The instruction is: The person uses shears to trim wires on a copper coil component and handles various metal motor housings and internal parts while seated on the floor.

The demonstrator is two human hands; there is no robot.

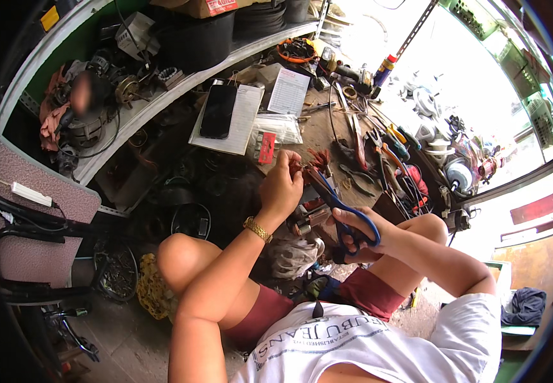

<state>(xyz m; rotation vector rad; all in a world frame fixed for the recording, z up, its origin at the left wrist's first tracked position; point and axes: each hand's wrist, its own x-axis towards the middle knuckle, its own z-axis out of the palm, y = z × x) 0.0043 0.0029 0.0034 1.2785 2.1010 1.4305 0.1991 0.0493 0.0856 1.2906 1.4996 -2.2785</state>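
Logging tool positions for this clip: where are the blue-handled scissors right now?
In the head view, just right of centre, the blue-handled scissors are in the right hand, blades pointing up-left toward the left hand above the knees.

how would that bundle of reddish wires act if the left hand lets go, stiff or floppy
The reddish wires, pinched by the left hand, fan out and hold their spread, so they are probably springy rather than limp. They look thin and light for their size. The blue-handled scissors in the right hand close on them, so they probably cut easily.
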